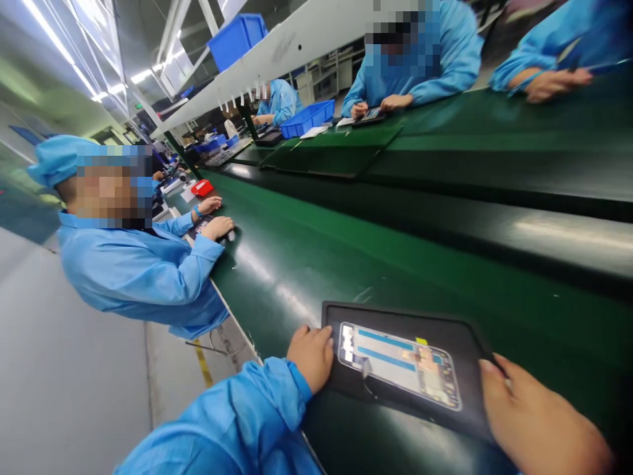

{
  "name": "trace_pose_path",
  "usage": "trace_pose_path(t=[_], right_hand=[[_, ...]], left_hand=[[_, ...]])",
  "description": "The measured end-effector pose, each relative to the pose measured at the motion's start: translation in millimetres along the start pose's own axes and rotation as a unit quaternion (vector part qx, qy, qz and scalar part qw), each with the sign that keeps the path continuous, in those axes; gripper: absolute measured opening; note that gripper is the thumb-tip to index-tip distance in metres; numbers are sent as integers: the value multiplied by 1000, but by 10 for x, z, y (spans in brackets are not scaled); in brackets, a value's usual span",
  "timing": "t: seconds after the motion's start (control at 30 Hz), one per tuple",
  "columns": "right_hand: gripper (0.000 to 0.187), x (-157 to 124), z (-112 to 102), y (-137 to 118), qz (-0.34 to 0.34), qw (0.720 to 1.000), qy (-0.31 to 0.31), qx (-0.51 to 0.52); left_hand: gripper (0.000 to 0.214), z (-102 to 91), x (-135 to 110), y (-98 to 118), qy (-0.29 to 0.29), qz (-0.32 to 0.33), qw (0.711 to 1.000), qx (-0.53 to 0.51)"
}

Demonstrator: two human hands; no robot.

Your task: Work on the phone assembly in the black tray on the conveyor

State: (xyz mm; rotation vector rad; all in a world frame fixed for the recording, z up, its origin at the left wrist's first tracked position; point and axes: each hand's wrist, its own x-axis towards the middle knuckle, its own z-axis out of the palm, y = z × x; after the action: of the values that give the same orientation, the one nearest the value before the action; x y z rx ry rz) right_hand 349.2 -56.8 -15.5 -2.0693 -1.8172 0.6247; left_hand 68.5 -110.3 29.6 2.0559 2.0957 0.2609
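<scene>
Glossy green belt (pixel 306 264) — matt black tray (pixel 445 330)

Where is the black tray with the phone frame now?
In the head view, the black tray lies low on the green belt, between the left hand and the right hand.

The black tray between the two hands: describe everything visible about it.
The black tray is a flat, matte, rounded-corner rectangle with a low raised rim, lying flat on the green conveyor belt. An open phone frame, with blue strips and small parts, rests in it. The left hand touches its near-left edge; the right hand grips its right corner.
</scene>
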Motion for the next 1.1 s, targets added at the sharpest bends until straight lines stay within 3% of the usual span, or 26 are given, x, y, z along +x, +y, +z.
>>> trace_pose_path(t=[0.1, 0.27, 0.4, 0.6, 0.87, 1.1], right_hand=[[55, -387, -59, -329, 54, 997, -39, -50], [55, -862, 126, -634, -3, 999, 35, -38], [54, -982, 217, -741, -2, 998, 65, -24], [46, -1087, 55, -897, -26, 988, 144, 53], [41, -1625, 124, -1327, -205, 977, 45, 41], [23, -1642, 309, -1263, -148, 984, -22, -99]], left_hand=[[32, -59, -147, -211, 7, 13, 1000, 5], [29, -104, -252, -565, 38, -1, 999, 19], [30, -98, -237, -701, 47, 3, 999, 9], [38, -71, -168, -734, 52, -1, 998, -46], [43, -58, -192, -749, 83, -12, 995, -59], [44, -22, -188, -792, 95, 7, 994, -56]])
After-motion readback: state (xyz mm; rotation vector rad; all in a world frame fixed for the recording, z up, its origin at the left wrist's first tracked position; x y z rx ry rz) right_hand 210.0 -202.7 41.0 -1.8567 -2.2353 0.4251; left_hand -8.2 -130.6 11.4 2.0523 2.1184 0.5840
